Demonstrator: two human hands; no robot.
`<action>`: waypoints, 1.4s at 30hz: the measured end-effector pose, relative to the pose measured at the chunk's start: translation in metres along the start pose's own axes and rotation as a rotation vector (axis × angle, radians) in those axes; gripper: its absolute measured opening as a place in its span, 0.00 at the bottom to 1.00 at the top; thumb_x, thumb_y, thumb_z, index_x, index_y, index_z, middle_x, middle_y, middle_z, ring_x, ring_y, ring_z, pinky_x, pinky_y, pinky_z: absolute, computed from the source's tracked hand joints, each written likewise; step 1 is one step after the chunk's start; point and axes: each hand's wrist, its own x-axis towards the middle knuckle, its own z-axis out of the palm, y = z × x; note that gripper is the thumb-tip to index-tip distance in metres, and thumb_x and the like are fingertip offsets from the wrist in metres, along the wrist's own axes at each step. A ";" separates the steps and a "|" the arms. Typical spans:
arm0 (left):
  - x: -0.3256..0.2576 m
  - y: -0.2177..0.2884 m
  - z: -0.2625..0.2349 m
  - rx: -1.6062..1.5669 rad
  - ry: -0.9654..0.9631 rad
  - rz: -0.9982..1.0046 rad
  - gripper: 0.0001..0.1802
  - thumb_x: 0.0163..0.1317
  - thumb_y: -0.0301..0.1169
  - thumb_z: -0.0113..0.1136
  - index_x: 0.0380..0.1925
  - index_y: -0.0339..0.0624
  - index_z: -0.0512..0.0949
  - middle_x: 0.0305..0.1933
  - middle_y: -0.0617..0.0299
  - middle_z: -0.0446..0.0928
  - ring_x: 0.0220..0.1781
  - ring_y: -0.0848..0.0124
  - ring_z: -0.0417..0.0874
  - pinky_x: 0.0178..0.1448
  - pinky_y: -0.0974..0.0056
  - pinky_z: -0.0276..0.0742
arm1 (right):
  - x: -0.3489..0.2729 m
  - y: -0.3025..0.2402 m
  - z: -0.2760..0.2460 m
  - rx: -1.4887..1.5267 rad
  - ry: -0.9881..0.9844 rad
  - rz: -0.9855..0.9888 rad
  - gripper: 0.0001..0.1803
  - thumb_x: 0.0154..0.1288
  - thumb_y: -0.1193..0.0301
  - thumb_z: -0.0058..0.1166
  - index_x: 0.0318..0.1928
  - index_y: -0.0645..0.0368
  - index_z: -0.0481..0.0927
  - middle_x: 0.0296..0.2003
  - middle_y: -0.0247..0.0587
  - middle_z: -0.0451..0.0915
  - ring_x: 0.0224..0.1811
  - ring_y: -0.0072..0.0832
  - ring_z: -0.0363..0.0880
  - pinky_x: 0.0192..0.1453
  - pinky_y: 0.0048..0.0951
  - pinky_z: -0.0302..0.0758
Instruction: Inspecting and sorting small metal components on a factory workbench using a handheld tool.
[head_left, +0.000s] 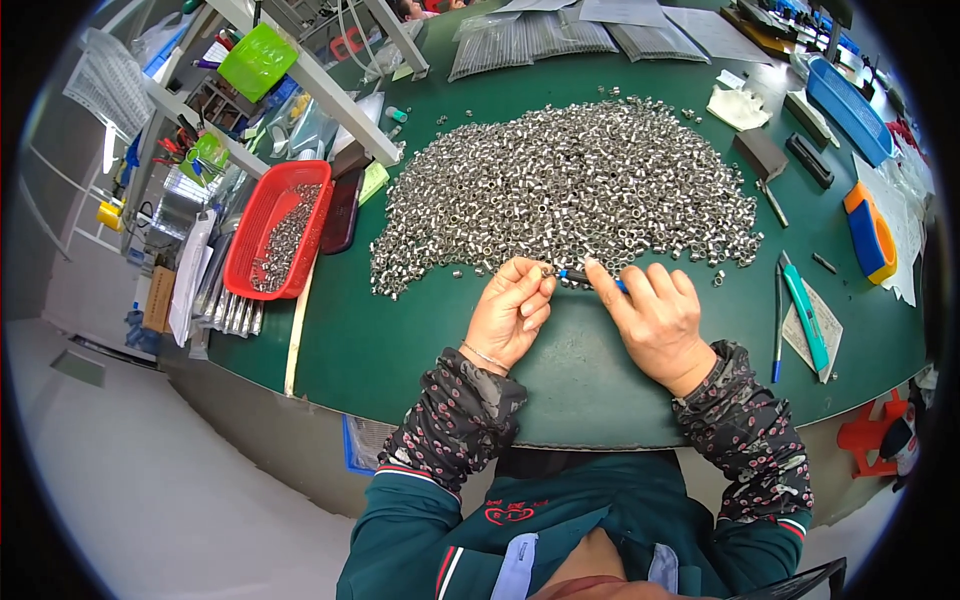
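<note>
Both my hands meet over the green table, at the near edge of a wide pile of small silvery metal rings [560,185]. My left hand [508,315] is closed, pinching a small metal ring [547,271] between thumb and fingertips. My right hand [655,322] is closed around a slim blue-and-black pen-shaped tool [574,276], with the index finger along it. The tool's tip points left and reaches the ring; whether it sits inside the ring is too small to tell. Part of the tool's body is hidden under my right fingers.
At the left stands a red basket [240,255] with more small metal parts, beside a dark phone-like case [342,210]. To the right lie a teal utility knife [806,318], a blue-capped pen [777,340], a yellow-and-blue tape dispenser [870,232] and a blue tray [850,110].
</note>
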 end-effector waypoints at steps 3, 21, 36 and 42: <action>0.001 -0.002 0.003 0.105 0.050 0.058 0.04 0.60 0.26 0.48 0.33 0.39 0.71 0.27 0.60 0.71 0.17 0.84 0.62 0.18 0.79 0.59 | 0.001 0.000 0.000 0.090 -0.022 0.076 0.20 0.44 0.75 0.49 0.43 0.53 0.77 0.23 0.30 0.68 0.22 0.25 0.65 0.25 0.25 0.60; 0.002 -0.006 0.005 0.244 0.034 0.060 0.04 0.60 0.27 0.49 0.35 0.41 0.69 0.25 0.62 0.72 0.17 0.83 0.62 0.18 0.78 0.59 | -0.004 0.005 -0.006 0.503 -0.127 0.284 0.18 0.46 0.79 0.52 0.40 0.50 0.78 0.25 0.34 0.70 0.23 0.29 0.72 0.24 0.28 0.69; 0.001 -0.003 0.001 0.143 0.056 -0.046 0.03 0.61 0.28 0.48 0.32 0.42 0.70 0.26 0.62 0.70 0.16 0.85 0.61 0.15 0.81 0.56 | 0.000 0.007 -0.003 0.149 0.040 -0.030 0.19 0.41 0.72 0.49 0.40 0.57 0.77 0.28 0.33 0.71 0.22 0.23 0.67 0.21 0.23 0.62; -0.001 0.000 0.001 0.120 0.069 -0.094 0.04 0.62 0.29 0.47 0.31 0.41 0.69 0.26 0.63 0.70 0.15 0.85 0.60 0.15 0.81 0.57 | -0.001 0.009 0.001 0.088 0.082 -0.072 0.19 0.41 0.72 0.49 0.40 0.56 0.78 0.28 0.33 0.72 0.21 0.22 0.66 0.21 0.22 0.61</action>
